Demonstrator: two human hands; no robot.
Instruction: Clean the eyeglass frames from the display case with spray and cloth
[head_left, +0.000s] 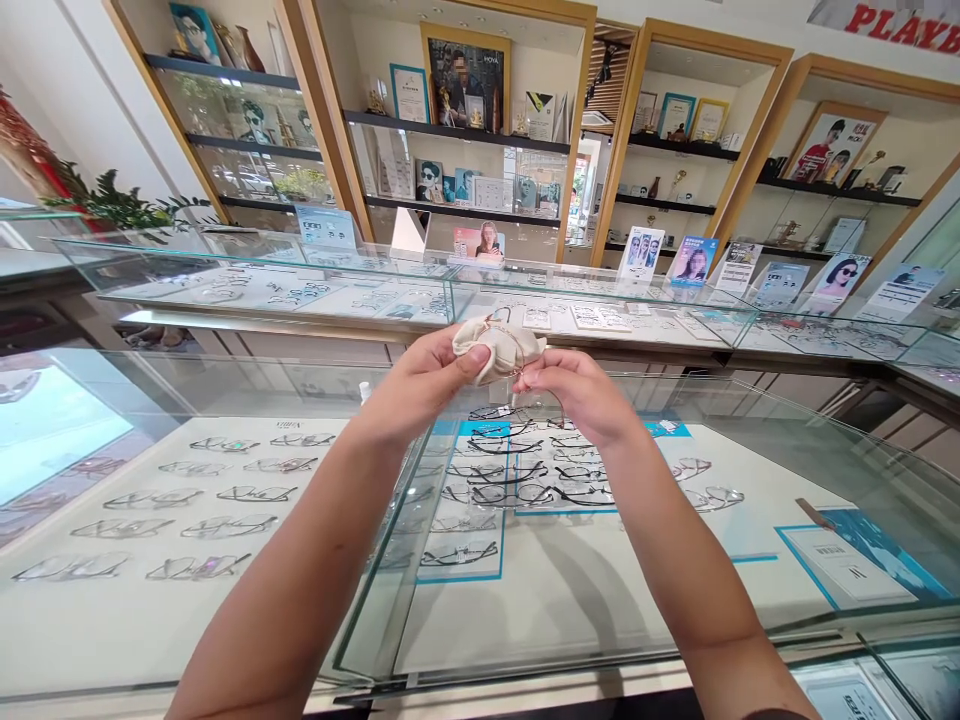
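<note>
My left hand (442, 372) is closed on a bunched cream cloth (510, 345), its thumb pressing into the folds. Thin-rimmed eyeglasses (520, 372) show at the cloth's edge, with part of the frame hidden under it. On the right side, my right hand (574, 385) pinches the thin frame between thumb and fingertips. Both hands are held up close together above the glass display case (600, 630). Under them, inside the case, lie rows of eyeglasses (510, 494).
More glasses (225, 525) lie in the left part of the case. Beyond stands another glass counter (375, 300) with upright advertising cards (641, 255) on top. Shelves (457, 135) with framed pictures line the back wall. A leaflet (847, 565) lies at right.
</note>
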